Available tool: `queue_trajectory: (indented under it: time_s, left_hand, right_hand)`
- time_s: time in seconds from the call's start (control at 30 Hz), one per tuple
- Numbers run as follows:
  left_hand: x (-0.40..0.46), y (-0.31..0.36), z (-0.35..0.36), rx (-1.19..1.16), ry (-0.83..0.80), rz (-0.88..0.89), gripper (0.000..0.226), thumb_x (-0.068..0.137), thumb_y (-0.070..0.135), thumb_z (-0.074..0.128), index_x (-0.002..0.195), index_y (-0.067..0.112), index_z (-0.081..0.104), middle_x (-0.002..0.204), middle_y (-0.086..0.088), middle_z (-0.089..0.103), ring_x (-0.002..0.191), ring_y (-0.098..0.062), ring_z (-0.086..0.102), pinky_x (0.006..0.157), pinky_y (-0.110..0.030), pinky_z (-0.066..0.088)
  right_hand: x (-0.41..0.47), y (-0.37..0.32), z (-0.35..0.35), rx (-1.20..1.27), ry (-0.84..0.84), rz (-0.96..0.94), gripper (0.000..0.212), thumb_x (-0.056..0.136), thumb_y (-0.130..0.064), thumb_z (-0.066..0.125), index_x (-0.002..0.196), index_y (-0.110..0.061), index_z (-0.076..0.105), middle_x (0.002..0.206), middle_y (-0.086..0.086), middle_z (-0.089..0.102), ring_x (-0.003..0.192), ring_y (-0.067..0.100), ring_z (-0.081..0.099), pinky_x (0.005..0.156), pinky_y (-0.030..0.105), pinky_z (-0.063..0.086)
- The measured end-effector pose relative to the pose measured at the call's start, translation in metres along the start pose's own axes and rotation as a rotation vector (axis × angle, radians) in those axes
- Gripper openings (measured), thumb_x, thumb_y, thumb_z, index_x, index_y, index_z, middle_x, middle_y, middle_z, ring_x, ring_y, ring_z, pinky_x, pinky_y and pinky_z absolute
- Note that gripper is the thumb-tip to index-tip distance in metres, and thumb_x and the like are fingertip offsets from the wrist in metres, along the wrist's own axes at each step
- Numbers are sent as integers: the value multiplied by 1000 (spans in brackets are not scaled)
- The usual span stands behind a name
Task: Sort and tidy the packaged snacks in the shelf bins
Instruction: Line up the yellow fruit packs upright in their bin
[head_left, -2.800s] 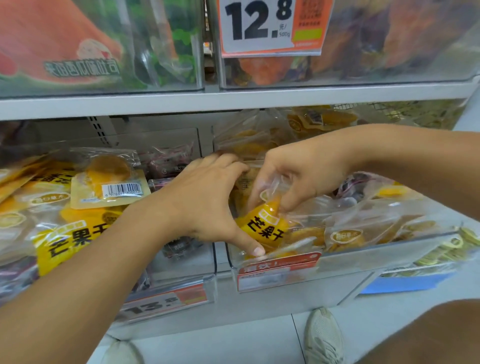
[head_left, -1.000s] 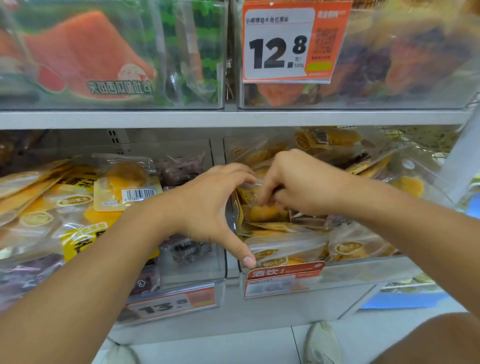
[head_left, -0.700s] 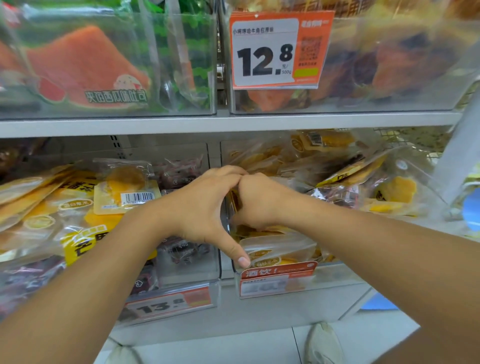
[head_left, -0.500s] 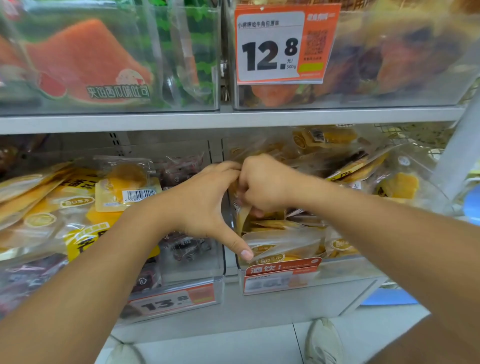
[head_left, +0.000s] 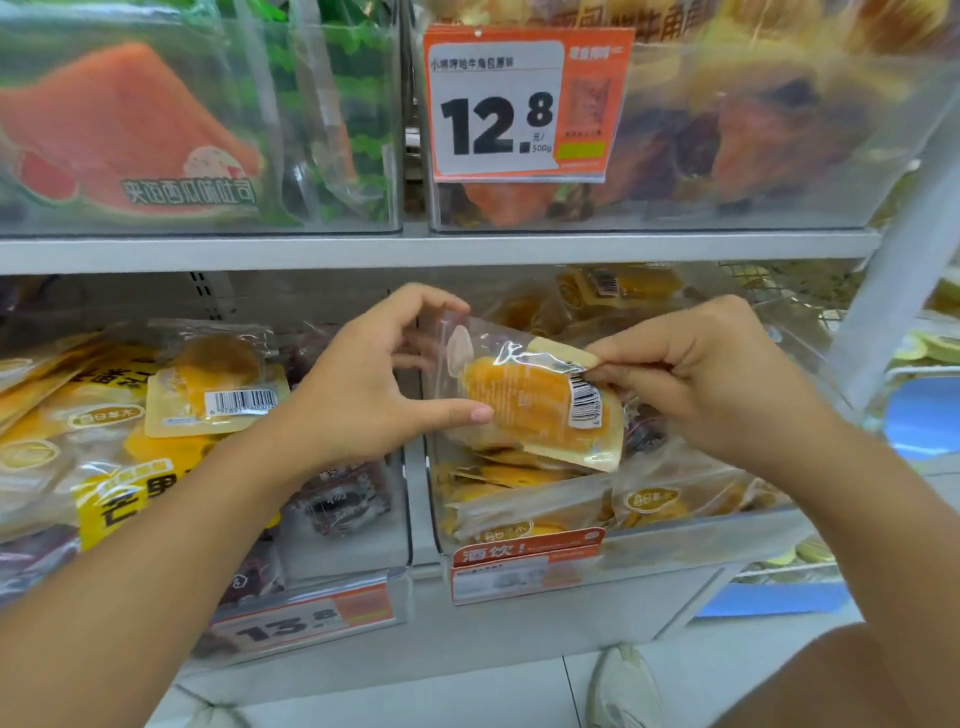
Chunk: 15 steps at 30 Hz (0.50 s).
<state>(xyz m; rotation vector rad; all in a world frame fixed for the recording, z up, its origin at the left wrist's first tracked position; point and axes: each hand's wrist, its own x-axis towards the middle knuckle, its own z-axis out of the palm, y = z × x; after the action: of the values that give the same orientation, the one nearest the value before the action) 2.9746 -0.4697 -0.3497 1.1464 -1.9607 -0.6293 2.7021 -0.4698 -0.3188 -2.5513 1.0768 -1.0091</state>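
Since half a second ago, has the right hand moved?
Yes. The right hand has moved rightward, away from the divider between the two lower bins, and now pinches a mango packet held above the right bin.

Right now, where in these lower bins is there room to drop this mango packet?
Best gap: the middle bin, its pale floor showing beside the dark packets. The right bin under the mango packet is stacked; the left pile is heaped.
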Motion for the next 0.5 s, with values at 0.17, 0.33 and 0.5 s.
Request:
queue_trajectory:
  time_s: [0.17, 0.33, 0.5]
  left_hand:
    - [1, 6, 5, -29, 93, 23, 60, 61, 22, 92, 107, 20, 54, 79, 1, 72, 71, -16, 71, 74, -39, 58]
    - [-6, 32, 4, 97, 121, 342, 12, 75, 13, 85, 77, 19, 76, 72, 9, 67, 62, -10, 60, 58, -17, 44]
    - [-13, 32, 11, 352, -200, 237, 13, 87, 47, 68, 95, 38, 71, 90, 17, 71, 87, -2, 67, 77, -32, 56]
  right_hand:
    - [-10, 7, 5, -77, 95, -78, 24, 84, -9, 74, 104, -21, 77, 99, -25, 67, 92, -16, 64, 81, 7, 51]
    - [-4, 5, -2, -280, -375, 210, 18, 87, -17, 73, 75, -29, 79, 61, -14, 68, 60, 3, 62, 60, 19, 50]
    - [14, -2, 14, -352, -595, 355, 16, 86, -20, 74, 100, -26, 79, 89, -8, 74, 80, 9, 65, 78, 32, 57]
